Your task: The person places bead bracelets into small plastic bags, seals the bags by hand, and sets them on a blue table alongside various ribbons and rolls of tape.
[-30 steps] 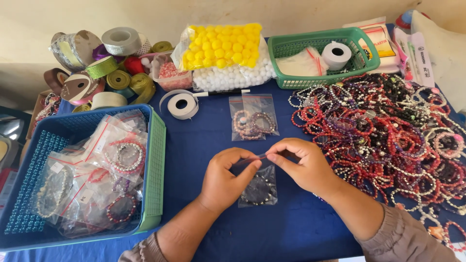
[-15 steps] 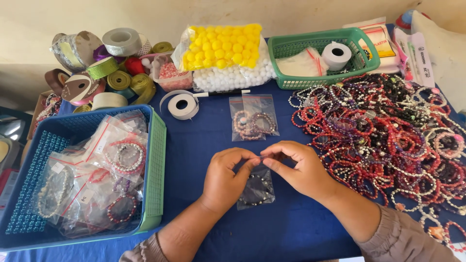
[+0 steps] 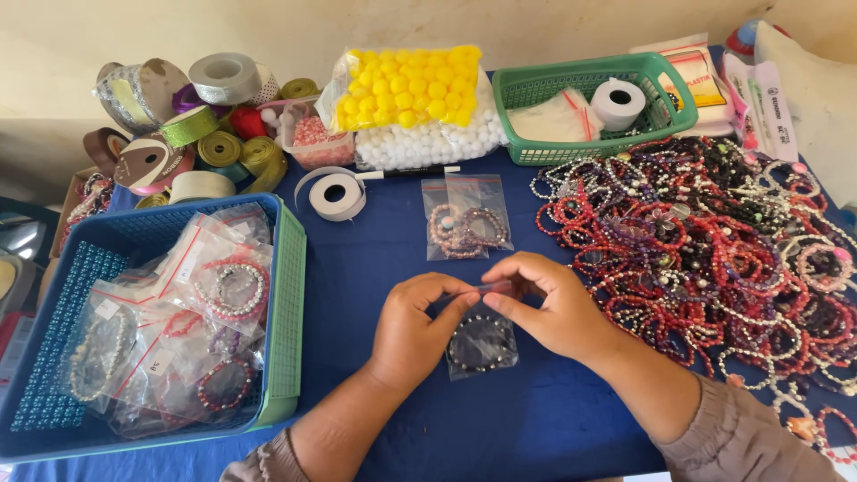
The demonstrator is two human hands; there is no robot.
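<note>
My left hand (image 3: pixel 412 328) and my right hand (image 3: pixel 549 305) meet over the blue tablecloth (image 3: pixel 375 268), both pinching the top edge of a small clear zip bag (image 3: pixel 483 343). A dark beaded bracelet lies inside that bag. The bag hangs down between my hands and rests on the cloth. Just beyond my hands lie two more small bags with bracelets (image 3: pixel 465 227), flat on the cloth.
A blue basket (image 3: pixel 287 303) of bagged bracelets stands at the left. A large heap of loose beaded bracelets (image 3: pixel 714 241) covers the right. Behind are ribbon rolls (image 3: pixel 192 125), a tape roll (image 3: pixel 336 195), a bag of yellow and white balls (image 3: pixel 415 112) and a green basket (image 3: pixel 536 89).
My hands have shifted slightly toward me and to the left along the bag's top edge. The bag stays between them.
</note>
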